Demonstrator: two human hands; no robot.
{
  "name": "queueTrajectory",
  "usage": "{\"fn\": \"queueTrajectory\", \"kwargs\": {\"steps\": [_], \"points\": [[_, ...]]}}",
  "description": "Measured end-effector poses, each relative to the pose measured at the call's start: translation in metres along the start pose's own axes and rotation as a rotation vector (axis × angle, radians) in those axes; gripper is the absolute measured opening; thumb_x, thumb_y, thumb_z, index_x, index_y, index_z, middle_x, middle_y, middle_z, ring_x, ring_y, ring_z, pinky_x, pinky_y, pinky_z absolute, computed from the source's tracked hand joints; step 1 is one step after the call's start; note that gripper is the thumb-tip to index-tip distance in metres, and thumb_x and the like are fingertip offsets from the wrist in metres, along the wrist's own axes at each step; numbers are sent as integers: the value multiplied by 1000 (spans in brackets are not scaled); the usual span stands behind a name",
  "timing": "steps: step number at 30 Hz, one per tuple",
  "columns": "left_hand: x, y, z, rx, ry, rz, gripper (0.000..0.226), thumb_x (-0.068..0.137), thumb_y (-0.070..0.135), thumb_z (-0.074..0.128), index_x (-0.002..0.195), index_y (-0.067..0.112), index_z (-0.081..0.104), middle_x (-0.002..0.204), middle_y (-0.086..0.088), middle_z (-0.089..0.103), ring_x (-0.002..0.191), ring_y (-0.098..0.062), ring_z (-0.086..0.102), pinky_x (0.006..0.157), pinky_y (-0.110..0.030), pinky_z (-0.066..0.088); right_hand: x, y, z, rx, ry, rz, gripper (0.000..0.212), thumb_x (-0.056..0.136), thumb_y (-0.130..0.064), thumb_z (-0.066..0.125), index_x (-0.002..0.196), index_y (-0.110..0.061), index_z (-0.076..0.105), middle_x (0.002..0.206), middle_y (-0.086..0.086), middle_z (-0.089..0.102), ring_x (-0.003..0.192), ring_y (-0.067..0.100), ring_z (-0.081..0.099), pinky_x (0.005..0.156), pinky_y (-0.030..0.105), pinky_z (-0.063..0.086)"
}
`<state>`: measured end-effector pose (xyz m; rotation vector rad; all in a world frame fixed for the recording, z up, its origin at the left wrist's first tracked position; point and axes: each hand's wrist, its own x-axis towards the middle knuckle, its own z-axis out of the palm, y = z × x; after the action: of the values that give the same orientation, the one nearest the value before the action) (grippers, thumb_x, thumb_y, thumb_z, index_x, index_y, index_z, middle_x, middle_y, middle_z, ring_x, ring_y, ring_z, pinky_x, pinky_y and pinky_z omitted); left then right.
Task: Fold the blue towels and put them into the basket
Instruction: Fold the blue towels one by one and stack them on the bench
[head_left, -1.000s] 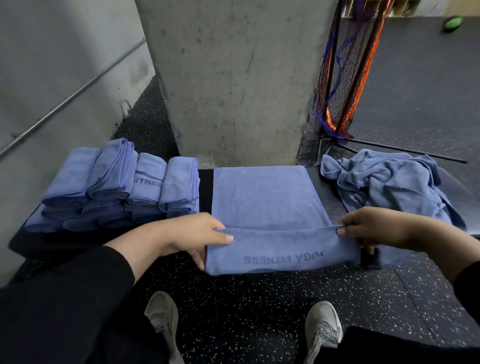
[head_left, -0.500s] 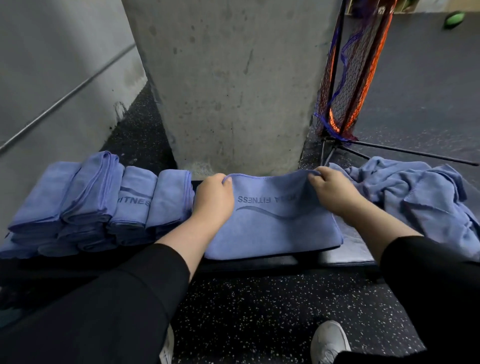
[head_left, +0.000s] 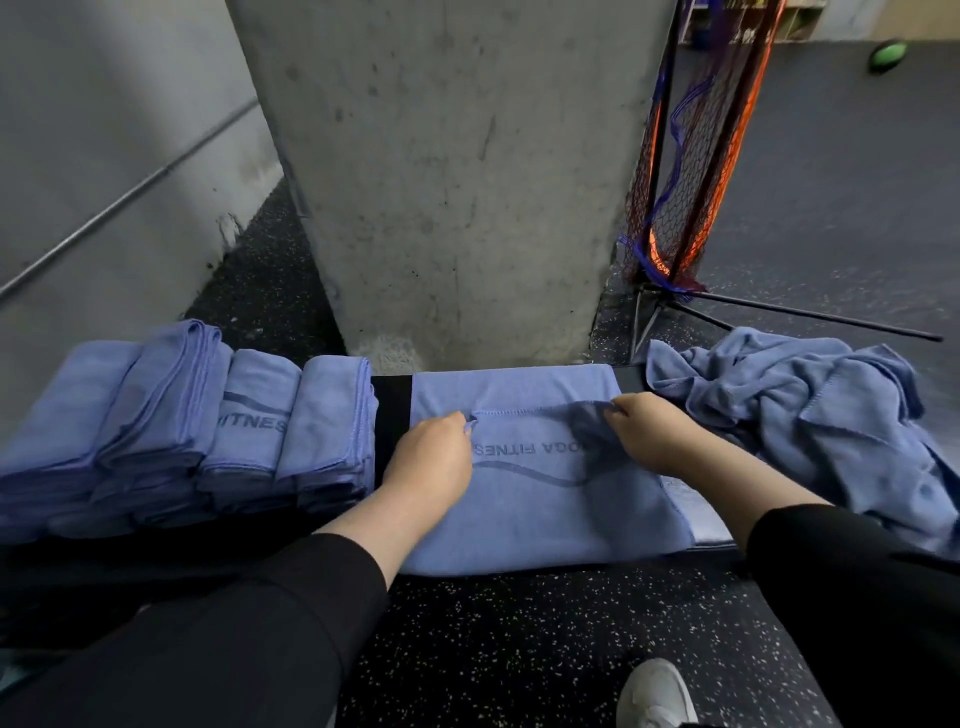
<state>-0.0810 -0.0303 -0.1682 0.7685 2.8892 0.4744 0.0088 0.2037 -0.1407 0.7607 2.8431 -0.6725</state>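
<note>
Both hands have drawn the folded edge back from the far side, left hand (head_left: 434, 457) and right hand (head_left: 652, 434) pinching its corners so the towel (head_left: 545, 514), mid-bench between folded stack (head_left: 208, 431) and unfolded heap (head_left: 810, 415), lies square.

Both hands (head_left: 540, 441) reach forward (fingers curled, pinching), forearms extended.

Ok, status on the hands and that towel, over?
Left hand and right hand pinch the folded edge of the towel on the bench. Folded stack left, unfolded pile right. No basket visible.
</note>
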Motion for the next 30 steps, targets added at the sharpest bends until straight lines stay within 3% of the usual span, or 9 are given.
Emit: {"fn": "queueTrajectory", "kwargs": {"steps": [7, 10, 12, 15, 20, 22, 23, 26, 30], "points": [[-62, -6, -9, 158, -104, 93, 21, 106, 17, 34, 103, 13, 54, 108, -12, 65, 99, -35, 61, 73, -36, 38, -53, 17, -8, 51, -202, -14, 30, 100, -21, 49, 89, 4, 62, 83, 17, 61, 76, 22, 53, 74, 39, 52], [-68, -9, -18, -30, -112, 26, 26, 106, 20, 37, 84, 14, 47, 98, -16, 65, 93, -36, 59, 70, -36, 34, -62, 24, -7, 197, -171, -20, 29, 100, -19, 53, 86, 4, 63, 73, 10, 56, 70, 16, 50, 73, 43, 56], [-64, -6, -28, -216, -73, -59, 35, 104, 19, 40, 69, 13, 37, 79, -13, 55, 79, -32, 51, 66, -38, 31, -64, 21, -14, 525, -161, 40, 25, 99, -11, 52, 93, 6, 68, 79, 13, 61, 72, 18, 55, 64, 36, 54], [-52, 3, -47, -542, 70, -203, 29, 97, 13, 42, 68, 6, 38, 69, -8, 41, 69, -23, 36, 62, -36, 27, -59, 10, -30, 784, -32, 57, 25, 98, -10, 50, 98, 7, 69, 87, 10, 66, 81, 18, 55, 68, 31, 43], [-17, 10, -58, -757, 233, -323, 30, 101, 19, 37, 73, 7, 42, 72, -17, 47, 68, -34, 40, 64, -39, 37, -20, -3, -34, 643, 220, 56, 28, 99, -27, 50, 94, -11, 73, 93, 7, 73, 93, 25, 64, 91, 41, 50], [-1, 11, -49, -747, 221, -344, 29, 103, 20, 36, 75, 21, 43, 83, -23, 52, 75, -33, 50, 65, -37, 37, -5, -8, -28, 530, 248, 48, 30, 101, -29, 49, 90, -10, 69, 81, 3, 66, 85, 24, 58, 82, 37, 47], [6, 12, -42, -734, 213, -353, 33, 104, 20, 36, 89, 15, 64, 90, -23, 59, 85, -36, 58, 67, -36, 38, 2, -10, -24, 499, 238, 37, 31, 102, -29, 48, 88, -8, 67, 75, 3, 62, 79, 23, 54, 75, 35, 44], [21, 16, -25, -628, 161, -355, 35, 107, 19, 36, 84, 1, 57, 110, -25, 64, 107, -41, 60, 68, -40, 38, 15, -14, -9, 379, 159, 20, 35, 104, -25, 46, 80, -5, 61, 68, 8, 54, 68, 20, 46, 59, 34, 31], [31, 15, -5, -464, 72, -310, 38, 108, 18, 34, 95, -7, 59, 110, -26, 64, 105, -40, 59, 69, -40, 37, 29, -9, 5, 253, 134, 27, 40, 104, -22, 45, 64, -14, 43, 60, 2, 44, 65, 21, 42, 55, 36, 27]]}}
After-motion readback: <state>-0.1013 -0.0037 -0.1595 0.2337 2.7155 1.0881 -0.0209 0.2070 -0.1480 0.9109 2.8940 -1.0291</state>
